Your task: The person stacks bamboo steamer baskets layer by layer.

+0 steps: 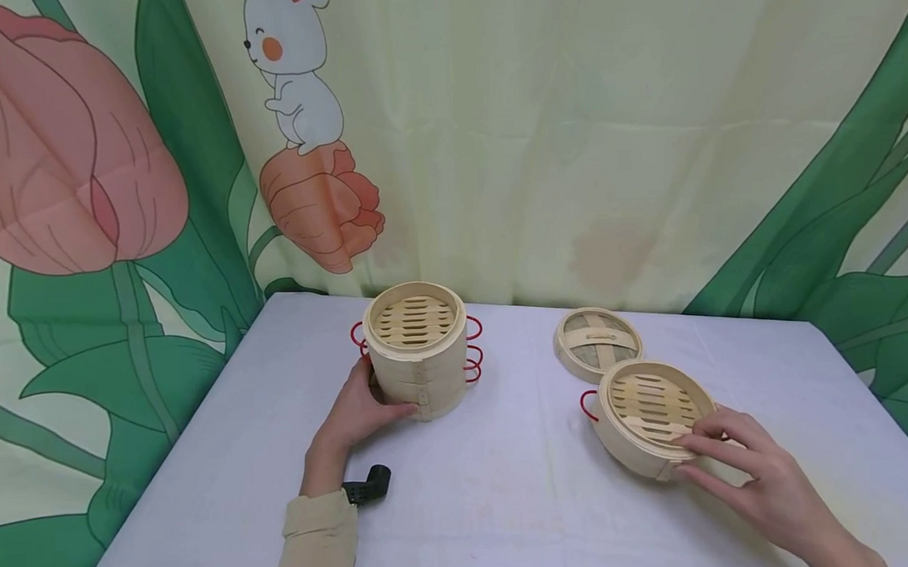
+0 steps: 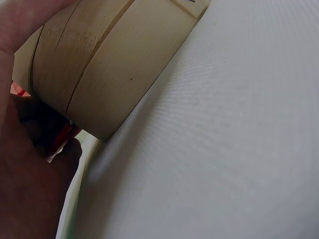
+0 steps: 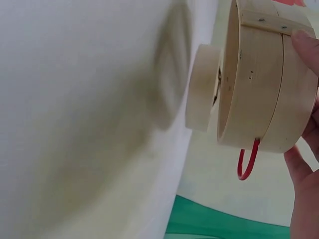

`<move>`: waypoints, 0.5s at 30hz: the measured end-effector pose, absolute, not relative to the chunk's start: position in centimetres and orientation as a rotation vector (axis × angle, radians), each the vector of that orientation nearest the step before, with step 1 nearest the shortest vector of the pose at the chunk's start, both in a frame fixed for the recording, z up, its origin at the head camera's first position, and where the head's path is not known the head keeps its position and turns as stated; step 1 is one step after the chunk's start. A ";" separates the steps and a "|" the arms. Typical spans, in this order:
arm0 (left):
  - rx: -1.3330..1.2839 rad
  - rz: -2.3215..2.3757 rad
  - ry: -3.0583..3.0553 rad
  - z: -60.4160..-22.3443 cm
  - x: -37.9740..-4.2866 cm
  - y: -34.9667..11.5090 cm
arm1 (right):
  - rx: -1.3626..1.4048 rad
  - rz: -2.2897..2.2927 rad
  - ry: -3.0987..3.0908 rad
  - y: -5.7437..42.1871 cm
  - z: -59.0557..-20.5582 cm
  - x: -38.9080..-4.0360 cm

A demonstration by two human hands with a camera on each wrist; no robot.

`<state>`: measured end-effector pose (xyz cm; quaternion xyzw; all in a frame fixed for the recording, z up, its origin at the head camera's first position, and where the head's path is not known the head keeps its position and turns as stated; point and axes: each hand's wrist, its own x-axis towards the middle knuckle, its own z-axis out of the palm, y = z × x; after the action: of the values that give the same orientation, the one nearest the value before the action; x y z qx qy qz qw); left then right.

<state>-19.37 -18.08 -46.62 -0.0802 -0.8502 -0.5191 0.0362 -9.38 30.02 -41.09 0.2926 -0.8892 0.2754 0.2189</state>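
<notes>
On the left of the table stands a stack of small bamboo steamer baskets (image 1: pixel 444 376), with red loop handles on both sides and a slatted top tier. My left hand (image 1: pixel 353 414) grips its lower left, thumb across the front near the base, fingers going round behind; the left wrist view shows the stack's wall (image 2: pixel 129 64) close up. Another bamboo steamer basket (image 1: pixel 627 448) is pinched at its near right rim by my right hand (image 1: pixel 764 477). It hangs tilted over the table, its open underside showing in the right wrist view, with a red handle (image 3: pixel 247 167) below.
A round bamboo lid (image 1: pixel 597 337) with crossed strips lies just behind the right-hand basket, partly overlapped by it. White cloth covers the table (image 1: pixel 506 482). A printed curtain (image 1: pixel 494 149) hangs along the back edge. A black wrist device (image 1: pixel 369 485) sits at my left cuff.
</notes>
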 end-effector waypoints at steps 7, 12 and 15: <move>-0.223 -1.593 -2.610 -46.7 -19.4 -18.1 | 0.836 0.813 -2.407 29.5 -39.9 -9.8; -0.235 -1.598 -2.610 -46.7 -19.4 -18.0 | 0.834 0.812 -2.386 29.0 -39.5 -10.2; -0.226 -1.589 -2.621 -46.6 -19.3 -18.0 | 0.858 0.813 -2.324 28.7 -39.3 -10.6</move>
<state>-19.32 -17.98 -46.58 -0.0734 -0.8523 -0.5167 0.0340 -10.60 28.72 -39.29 0.3172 -0.8597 0.3009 0.2640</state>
